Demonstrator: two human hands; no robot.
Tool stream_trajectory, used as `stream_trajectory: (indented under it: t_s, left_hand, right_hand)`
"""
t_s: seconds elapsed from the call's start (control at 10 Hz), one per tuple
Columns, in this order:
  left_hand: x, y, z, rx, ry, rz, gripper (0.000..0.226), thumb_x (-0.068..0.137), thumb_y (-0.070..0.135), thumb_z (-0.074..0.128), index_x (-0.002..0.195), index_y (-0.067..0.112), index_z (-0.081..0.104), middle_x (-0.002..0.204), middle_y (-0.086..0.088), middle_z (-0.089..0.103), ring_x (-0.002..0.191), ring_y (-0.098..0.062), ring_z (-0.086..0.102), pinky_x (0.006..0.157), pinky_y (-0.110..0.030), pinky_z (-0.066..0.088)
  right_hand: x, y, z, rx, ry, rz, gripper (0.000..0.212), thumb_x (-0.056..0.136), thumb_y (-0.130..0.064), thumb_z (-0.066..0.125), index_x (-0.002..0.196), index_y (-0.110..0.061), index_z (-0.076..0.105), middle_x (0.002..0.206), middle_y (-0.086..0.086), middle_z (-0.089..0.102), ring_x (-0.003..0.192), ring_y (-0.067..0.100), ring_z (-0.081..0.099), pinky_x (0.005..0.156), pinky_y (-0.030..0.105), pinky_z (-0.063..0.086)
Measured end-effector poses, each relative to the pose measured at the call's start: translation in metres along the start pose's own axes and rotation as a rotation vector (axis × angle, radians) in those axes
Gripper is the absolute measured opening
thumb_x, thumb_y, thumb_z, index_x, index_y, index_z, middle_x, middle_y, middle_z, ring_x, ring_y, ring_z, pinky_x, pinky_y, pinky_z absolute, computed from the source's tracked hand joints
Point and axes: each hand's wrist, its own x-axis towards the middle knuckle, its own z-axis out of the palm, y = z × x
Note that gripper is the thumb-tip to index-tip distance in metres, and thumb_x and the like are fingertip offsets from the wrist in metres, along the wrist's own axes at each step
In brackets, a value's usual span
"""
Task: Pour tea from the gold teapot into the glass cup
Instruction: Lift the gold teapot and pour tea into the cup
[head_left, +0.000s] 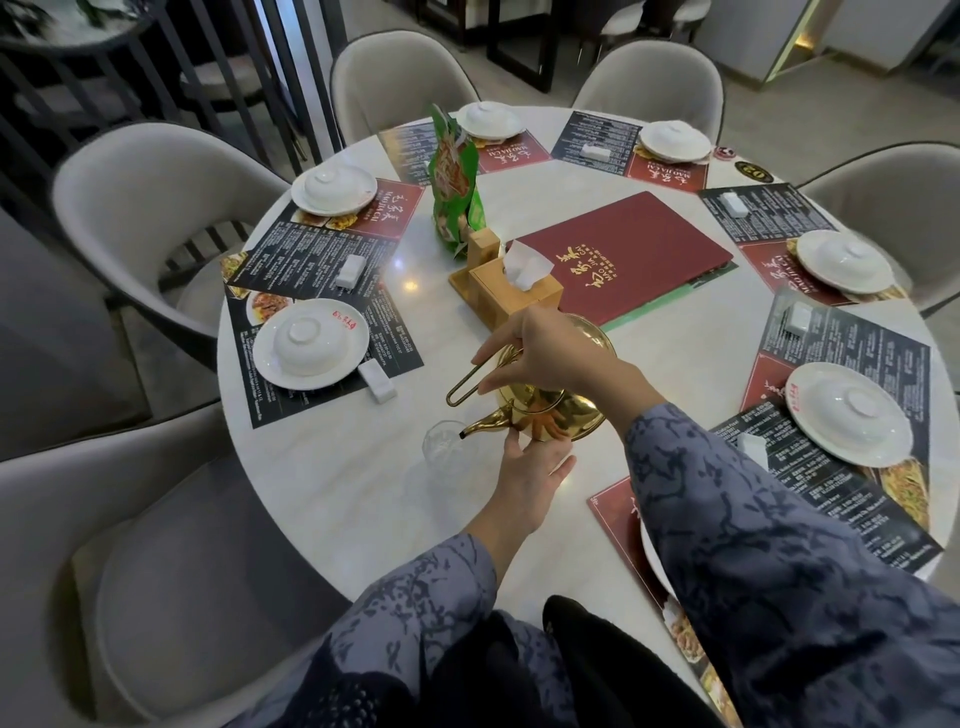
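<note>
The gold teapot (558, 410) is tilted to the left above the white table, its spout tip right over the rim of the clear glass cup (441, 446). My right hand (545, 353) grips the teapot's wire handle from above. Under the pot's lower front lies my left hand (530, 475), palm up with the fingers touching the body. The cup stands upright on the table just left of my left hand. I cannot tell whether tea is flowing.
A wooden tissue box (511, 288) and a red menu book (623, 257) lie just behind the teapot. A green snack bag (454, 182) stands further back. Plates with upturned bowls (310, 343) on placemats ring the table (332, 483). Grey chairs surround it.
</note>
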Motion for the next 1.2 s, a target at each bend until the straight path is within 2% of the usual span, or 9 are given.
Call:
stream_trajectory:
  t_s: [0.1,0.2,0.3,0.4,0.6,0.8,1.0,1.1,1.2]
  left_hand:
    - [0.008,0.0,0.003,-0.091,0.071,-0.079,0.099,0.051,0.038,0.065,0.138,0.025,0.019,0.154,-0.013,0.03,0.087,0.011,0.062,0.087,-0.013,0.053]
    - [0.009,0.001,0.007,-0.107,0.066,-0.123,0.079,0.058,0.032,0.061,0.129,0.027,0.025,0.155,-0.014,0.028,0.087,0.011,0.063,0.097,-0.016,0.053]
    - [0.008,0.004,0.009,-0.138,0.035,-0.128,0.056,0.076,0.017,0.064,0.119,0.027,0.03,0.155,-0.016,0.029,0.088,0.009,0.062,0.111,-0.026,0.044]
    - [0.006,0.007,0.011,-0.183,0.052,-0.189,0.034,0.098,0.004,0.043,0.117,0.029,0.03,0.155,-0.018,0.029,0.093,0.004,0.06,0.112,-0.028,0.043]
    - [-0.001,0.017,0.016,-0.154,0.094,-0.176,0.039,0.096,-0.002,0.042,0.115,0.03,0.032,0.154,-0.022,0.03,0.099,-0.005,0.057,0.113,-0.033,0.042]
    - [-0.005,0.024,0.019,-0.198,0.131,-0.179,0.041,0.095,-0.004,0.044,0.116,0.03,0.035,0.152,-0.025,0.033,0.107,-0.014,0.054,0.113,-0.037,0.042]
    - [-0.01,0.029,0.025,-0.267,0.189,-0.2,0.038,0.094,-0.006,0.044,0.115,0.025,0.039,0.151,-0.028,0.035,0.115,-0.022,0.05,0.115,-0.042,0.041]
    - [-0.01,0.031,0.026,-0.363,0.252,-0.216,0.035,0.092,-0.011,0.046,0.115,0.016,0.046,0.148,-0.031,0.038,0.116,-0.031,0.052,0.116,-0.048,0.038]
    - [-0.009,0.03,0.026,-0.394,0.26,-0.215,0.039,0.091,-0.012,0.047,0.118,0.016,0.047,0.147,-0.031,0.04,0.129,-0.038,0.049,0.116,-0.049,0.039]
  right_hand:
    - [0.003,-0.003,0.003,-0.017,-0.001,-0.006,0.03,0.071,-0.037,0.082,0.097,-0.024,0.076,0.062,-0.021,0.049,0.058,-0.007,0.047,0.054,0.018,0.021]
    - [0.004,-0.004,0.004,-0.048,-0.004,-0.018,0.029,0.071,-0.037,0.081,0.097,-0.024,0.076,0.067,-0.022,0.054,0.057,-0.002,0.045,0.055,0.018,0.024]
    - [0.006,-0.005,0.006,-0.06,-0.006,-0.042,0.03,0.07,-0.038,0.082,0.097,-0.025,0.076,0.084,-0.015,0.067,0.065,-0.001,0.049,0.059,0.02,0.028]
    - [0.006,-0.006,0.006,-0.072,0.005,-0.041,0.03,0.07,-0.038,0.082,0.096,-0.026,0.077,0.084,-0.015,0.066,0.063,-0.001,0.047,0.057,0.018,0.027]
    - [0.008,-0.007,0.006,-0.082,0.016,-0.028,0.03,0.069,-0.039,0.082,0.096,-0.026,0.077,0.091,-0.01,0.072,0.068,0.003,0.051,0.063,0.024,0.034]
    - [0.009,-0.009,0.007,-0.095,0.017,-0.018,0.03,0.069,-0.041,0.082,0.096,-0.027,0.076,0.089,-0.013,0.07,0.074,0.005,0.05,0.07,0.029,0.033]
    - [0.009,-0.01,0.008,-0.107,0.013,-0.009,0.03,0.068,-0.042,0.082,0.095,-0.029,0.076,0.087,-0.015,0.066,0.08,0.009,0.054,0.073,0.031,0.036]
    - [0.01,-0.011,0.009,-0.121,0.017,-0.009,0.03,0.068,-0.043,0.082,0.094,-0.029,0.076,0.084,-0.017,0.063,0.077,0.007,0.052,0.071,0.031,0.034]
    - [0.011,-0.011,0.01,-0.125,0.02,-0.016,0.031,0.067,-0.044,0.082,0.094,-0.03,0.076,0.088,-0.016,0.066,0.078,0.007,0.053,0.071,0.032,0.035]
